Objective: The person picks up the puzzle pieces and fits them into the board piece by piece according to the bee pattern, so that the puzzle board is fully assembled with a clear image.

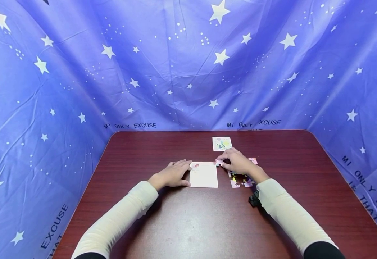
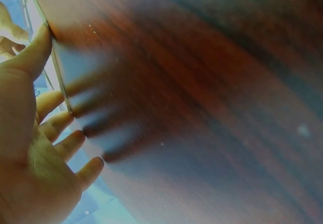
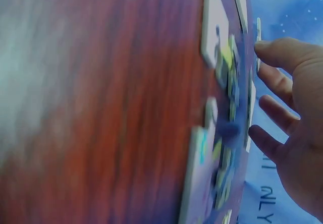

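Left hand: the bare left hand rests at the left side of a flat, square white board; its fingers lie spread and fairly straight, the thumb near the board's near left corner, the other fingertips at the edge farther up; it grips nothing.
Right hand: the bare right hand holds a small, pale pink jigsaw piece between thumb and forefinger; the remaining fingers are slightly bent.
Held piece: at the board's far right corner; whether it touches the board cannot be told.
Board: lies flat on a dark red-brown, wood-grained table, between the hands; a small red-and-pink printed patch shows in its far left corner.
Loose pieces: flat, many-coloured jigsaw pieces in pink, yellow and purple lie right of the board, partly hidden beneath the right hand and wrist.
Picture card: a square white card with a colourful print lies beyond the board, just past the right hand.
Right cuff: a small black object shows just beside the pale, rolled sleeve.
Backdrop: blue-violet cloth with white stars and black lettering hangs around the table.
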The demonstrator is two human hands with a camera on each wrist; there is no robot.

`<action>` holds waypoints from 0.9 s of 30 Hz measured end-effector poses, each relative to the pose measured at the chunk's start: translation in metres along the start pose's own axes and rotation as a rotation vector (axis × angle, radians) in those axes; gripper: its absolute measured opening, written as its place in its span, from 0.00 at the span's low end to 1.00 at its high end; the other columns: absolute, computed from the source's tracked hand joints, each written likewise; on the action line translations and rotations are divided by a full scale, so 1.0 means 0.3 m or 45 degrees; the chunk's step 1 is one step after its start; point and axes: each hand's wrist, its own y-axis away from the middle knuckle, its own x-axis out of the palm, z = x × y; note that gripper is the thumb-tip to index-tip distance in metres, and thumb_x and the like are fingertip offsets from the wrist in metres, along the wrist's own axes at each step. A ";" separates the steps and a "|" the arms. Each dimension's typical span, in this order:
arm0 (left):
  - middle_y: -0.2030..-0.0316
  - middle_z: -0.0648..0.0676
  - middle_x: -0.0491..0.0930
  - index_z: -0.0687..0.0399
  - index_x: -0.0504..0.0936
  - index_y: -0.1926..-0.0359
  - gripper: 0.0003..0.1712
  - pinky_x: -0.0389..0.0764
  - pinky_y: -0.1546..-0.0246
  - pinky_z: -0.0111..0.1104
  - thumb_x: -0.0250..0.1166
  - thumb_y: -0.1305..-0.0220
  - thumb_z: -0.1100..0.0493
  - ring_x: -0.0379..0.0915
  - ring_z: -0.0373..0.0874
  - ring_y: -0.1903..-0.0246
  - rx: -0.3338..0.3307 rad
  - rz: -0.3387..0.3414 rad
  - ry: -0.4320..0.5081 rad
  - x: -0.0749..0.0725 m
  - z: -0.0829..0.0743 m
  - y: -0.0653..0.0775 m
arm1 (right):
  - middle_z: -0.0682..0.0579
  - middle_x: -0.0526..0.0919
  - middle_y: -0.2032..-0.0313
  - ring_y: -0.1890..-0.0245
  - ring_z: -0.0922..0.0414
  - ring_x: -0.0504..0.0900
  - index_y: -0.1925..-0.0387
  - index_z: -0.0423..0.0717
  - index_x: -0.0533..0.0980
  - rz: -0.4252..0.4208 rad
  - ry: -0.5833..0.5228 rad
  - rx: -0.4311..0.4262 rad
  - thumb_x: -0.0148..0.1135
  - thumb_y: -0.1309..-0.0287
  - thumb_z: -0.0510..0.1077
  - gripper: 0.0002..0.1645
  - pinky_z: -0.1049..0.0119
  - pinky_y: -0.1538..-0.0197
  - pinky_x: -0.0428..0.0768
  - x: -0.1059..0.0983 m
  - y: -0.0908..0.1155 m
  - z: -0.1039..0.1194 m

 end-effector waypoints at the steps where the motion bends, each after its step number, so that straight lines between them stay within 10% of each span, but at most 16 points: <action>1: 0.21 0.55 0.56 0.50 0.72 0.34 0.38 0.60 0.27 0.55 0.67 0.37 0.35 0.51 0.53 0.21 0.002 -0.004 0.001 0.000 0.000 0.000 | 0.51 0.85 0.57 0.48 0.47 0.79 0.50 0.49 0.86 0.002 0.001 -0.008 0.66 0.39 0.42 0.16 0.46 0.40 0.73 0.002 -0.005 0.006; 27: 0.24 0.57 0.63 0.53 0.76 0.37 0.37 0.67 0.32 0.53 0.69 0.39 0.35 0.60 0.55 0.24 0.058 -0.081 -0.070 0.004 -0.007 0.006 | 0.53 0.84 0.54 0.46 0.51 0.79 0.46 0.51 0.85 0.087 0.012 -0.027 0.65 0.38 0.45 0.18 0.46 0.40 0.74 0.072 -0.090 0.136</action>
